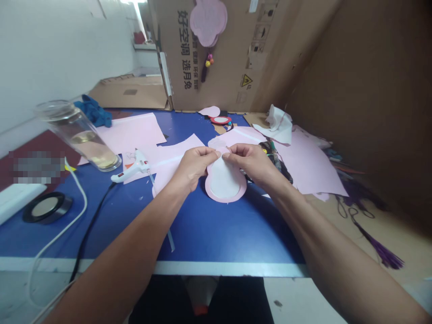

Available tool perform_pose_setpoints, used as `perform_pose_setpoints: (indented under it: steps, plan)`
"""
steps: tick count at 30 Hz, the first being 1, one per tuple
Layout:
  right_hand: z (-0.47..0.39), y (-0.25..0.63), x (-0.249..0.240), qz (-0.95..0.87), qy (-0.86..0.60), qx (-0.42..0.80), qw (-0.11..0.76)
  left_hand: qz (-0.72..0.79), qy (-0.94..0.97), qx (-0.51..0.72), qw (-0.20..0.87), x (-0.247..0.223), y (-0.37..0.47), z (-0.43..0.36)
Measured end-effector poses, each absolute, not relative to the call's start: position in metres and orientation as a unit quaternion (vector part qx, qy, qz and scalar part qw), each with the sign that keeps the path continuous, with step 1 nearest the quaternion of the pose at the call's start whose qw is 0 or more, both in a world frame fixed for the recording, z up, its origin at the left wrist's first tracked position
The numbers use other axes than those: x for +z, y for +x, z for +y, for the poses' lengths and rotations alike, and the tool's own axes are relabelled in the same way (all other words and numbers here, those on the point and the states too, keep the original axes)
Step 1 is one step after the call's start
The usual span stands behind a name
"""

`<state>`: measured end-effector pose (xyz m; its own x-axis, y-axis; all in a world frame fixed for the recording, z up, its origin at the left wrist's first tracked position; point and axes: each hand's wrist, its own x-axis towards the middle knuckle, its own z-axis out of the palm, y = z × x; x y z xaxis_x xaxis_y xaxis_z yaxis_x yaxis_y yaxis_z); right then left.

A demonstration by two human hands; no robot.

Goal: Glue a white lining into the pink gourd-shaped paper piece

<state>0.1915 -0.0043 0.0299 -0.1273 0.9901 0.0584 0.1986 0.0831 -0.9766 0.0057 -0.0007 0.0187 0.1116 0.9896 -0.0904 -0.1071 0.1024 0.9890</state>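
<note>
Both hands pinch a gourd-shaped paper cutout (227, 182) at its narrow waist, just above the blue table. It has a pink border with a white piece over its middle, and the wider lobe points toward me. My left hand (197, 164) grips the waist from the left, thumb and finger closed. From the other side my right hand (251, 162) pinches it, the two thumbs nearly touching. Fingertips cover part of the waist. Pink paper sheets (175, 155) lie behind and left of my left hand.
A white glue gun (135, 168), a glass jar (83, 135) and a tape roll (47, 207) stand or lie at left. Cords cross the table's left edge. Crumpled white paper (278, 126) and a purple tassel (384, 252) lie at right. Cardboard (229, 81) rises behind, bearing a pink cutout (208, 22).
</note>
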Motion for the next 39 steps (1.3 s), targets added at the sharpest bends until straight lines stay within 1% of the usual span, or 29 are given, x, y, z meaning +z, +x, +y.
perform_pose_setpoints:
  steps: [6,12,19,23,30,39]
  plan:
    - [-0.003,0.193,0.03,-0.578,-0.502,0.461,0.449,0.468,0.46,0.444,0.61,0.025,0.002,-0.002]
    - [-0.003,0.19,0.029,-0.578,-0.506,0.454,0.451,0.487,0.459,0.437,0.601,0.02,0.001,0.001]
    - [-0.005,0.188,0.026,-0.576,-0.524,0.463,0.423,0.497,0.471,0.434,0.586,0.016,0.001,0.003]
    - [-0.002,0.189,0.023,-0.568,-0.527,0.466,0.427,0.499,0.469,0.434,0.585,0.017,0.001,0.002]
    - [0.0,0.19,0.022,-0.56,-0.531,0.46,0.44,0.47,0.448,0.435,0.624,0.027,-0.004,0.002]
    - [-0.002,0.187,0.024,-0.557,-0.532,0.463,0.438,0.499,0.477,0.436,0.578,0.019,-0.001,0.002]
